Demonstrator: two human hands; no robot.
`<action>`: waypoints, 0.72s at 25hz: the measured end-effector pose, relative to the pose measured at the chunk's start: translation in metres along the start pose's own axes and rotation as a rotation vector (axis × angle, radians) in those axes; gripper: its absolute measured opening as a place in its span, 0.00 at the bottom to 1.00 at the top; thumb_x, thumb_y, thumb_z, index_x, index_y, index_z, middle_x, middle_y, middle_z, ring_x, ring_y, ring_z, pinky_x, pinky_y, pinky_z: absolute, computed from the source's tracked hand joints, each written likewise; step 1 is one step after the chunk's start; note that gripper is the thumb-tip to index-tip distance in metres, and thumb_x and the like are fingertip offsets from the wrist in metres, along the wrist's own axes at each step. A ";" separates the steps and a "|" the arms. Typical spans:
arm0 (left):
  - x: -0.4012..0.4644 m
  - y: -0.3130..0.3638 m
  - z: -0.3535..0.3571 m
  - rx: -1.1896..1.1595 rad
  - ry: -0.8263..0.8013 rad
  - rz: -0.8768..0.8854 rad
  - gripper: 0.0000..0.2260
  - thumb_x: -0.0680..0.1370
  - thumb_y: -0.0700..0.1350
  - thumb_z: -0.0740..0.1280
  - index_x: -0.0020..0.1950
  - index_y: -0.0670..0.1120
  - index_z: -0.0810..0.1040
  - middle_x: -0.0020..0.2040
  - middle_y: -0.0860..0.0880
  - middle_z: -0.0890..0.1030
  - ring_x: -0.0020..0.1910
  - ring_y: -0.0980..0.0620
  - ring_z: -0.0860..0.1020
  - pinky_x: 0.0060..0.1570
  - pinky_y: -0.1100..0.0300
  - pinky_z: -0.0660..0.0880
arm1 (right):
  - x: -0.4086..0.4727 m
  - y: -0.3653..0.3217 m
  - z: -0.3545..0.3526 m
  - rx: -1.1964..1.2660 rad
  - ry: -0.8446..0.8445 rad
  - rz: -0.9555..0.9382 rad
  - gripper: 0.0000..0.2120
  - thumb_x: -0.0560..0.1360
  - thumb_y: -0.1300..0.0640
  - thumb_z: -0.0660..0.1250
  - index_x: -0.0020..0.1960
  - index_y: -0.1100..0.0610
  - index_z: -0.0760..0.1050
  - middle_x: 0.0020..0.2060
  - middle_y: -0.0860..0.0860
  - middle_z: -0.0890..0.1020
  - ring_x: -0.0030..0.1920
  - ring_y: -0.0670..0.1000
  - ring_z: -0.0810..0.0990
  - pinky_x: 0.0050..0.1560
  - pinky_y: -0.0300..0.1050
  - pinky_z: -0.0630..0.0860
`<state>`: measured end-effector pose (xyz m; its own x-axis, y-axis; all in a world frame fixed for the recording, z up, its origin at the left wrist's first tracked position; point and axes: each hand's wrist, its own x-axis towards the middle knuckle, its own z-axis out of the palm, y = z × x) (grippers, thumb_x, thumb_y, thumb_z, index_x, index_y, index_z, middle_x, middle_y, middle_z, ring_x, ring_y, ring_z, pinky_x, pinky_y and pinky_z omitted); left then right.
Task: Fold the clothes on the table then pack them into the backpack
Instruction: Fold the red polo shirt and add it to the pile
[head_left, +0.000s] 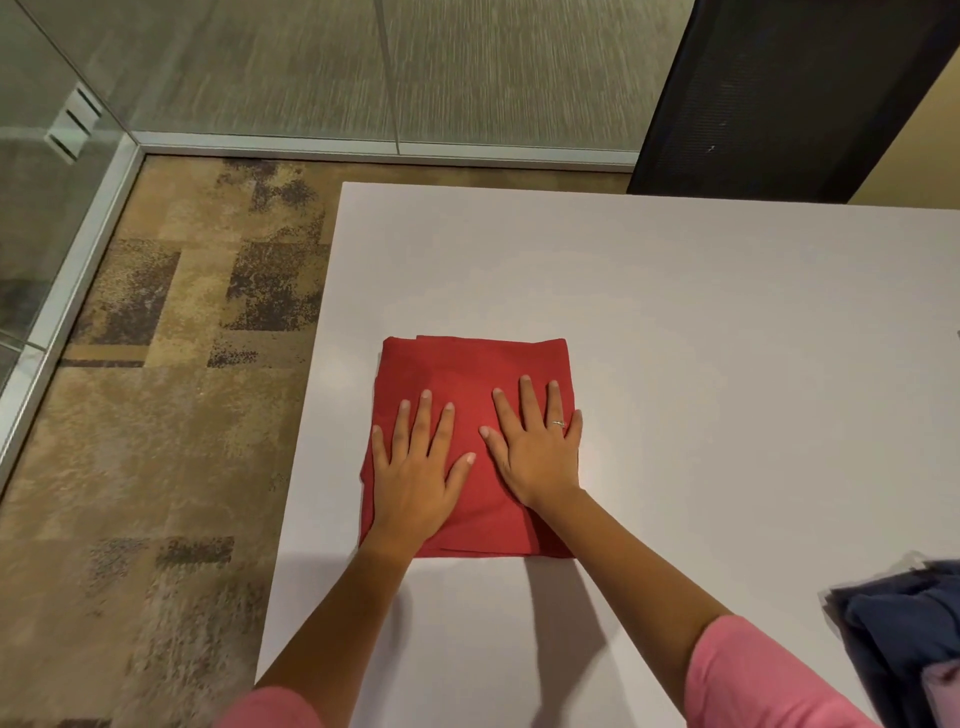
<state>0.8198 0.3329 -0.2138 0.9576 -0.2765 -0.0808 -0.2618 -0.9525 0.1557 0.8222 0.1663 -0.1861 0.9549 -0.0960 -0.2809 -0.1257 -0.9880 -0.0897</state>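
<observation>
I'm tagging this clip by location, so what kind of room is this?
Probably an office or meeting room: a frosted glass partition wall in metal framing, patterned brown carpet tiles, and a plain white table with a black mesh chair back behind it.

- Both hands lie flat, palms down, side by side with a narrow gap between them; the thumbs point inward toward each other.
- The left hand (418, 467) has its fingers straight and slightly spread, fingertips pointing away from the body.
- The right hand (540, 447) sits a little farther forward, fingers straight and fanned; a ring shows on one finger.
- Both forearms are bare and reach forward from the lower edge of the view, converging toward the hands.
- Pink sleeves cover the upper arms, ending near the elbows.
</observation>
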 end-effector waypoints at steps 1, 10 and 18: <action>-0.001 -0.001 0.001 0.010 0.004 0.013 0.31 0.79 0.65 0.49 0.79 0.50 0.55 0.79 0.45 0.55 0.77 0.42 0.53 0.71 0.38 0.54 | 0.001 0.003 0.003 -0.028 0.023 -0.005 0.31 0.79 0.35 0.40 0.74 0.46 0.64 0.73 0.55 0.66 0.73 0.67 0.61 0.62 0.71 0.64; -0.021 -0.008 0.005 0.065 0.008 0.185 0.31 0.79 0.65 0.48 0.79 0.54 0.50 0.79 0.47 0.54 0.77 0.43 0.54 0.72 0.40 0.51 | -0.038 0.014 0.017 -0.021 0.049 0.106 0.32 0.76 0.35 0.48 0.72 0.51 0.67 0.70 0.60 0.69 0.65 0.71 0.70 0.51 0.66 0.73; -0.053 0.056 -0.008 0.045 -0.050 -0.015 0.25 0.80 0.54 0.59 0.76 0.49 0.63 0.76 0.42 0.63 0.75 0.39 0.61 0.69 0.36 0.58 | -0.122 0.032 0.021 -0.019 -0.180 0.146 0.45 0.73 0.31 0.40 0.52 0.66 0.81 0.36 0.59 0.82 0.28 0.59 0.79 0.31 0.48 0.72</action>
<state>0.7550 0.2953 -0.1925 0.9546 -0.2672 -0.1317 -0.2538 -0.9610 0.1101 0.6956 0.1485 -0.1750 0.8632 -0.2171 -0.4557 -0.2530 -0.9673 -0.0184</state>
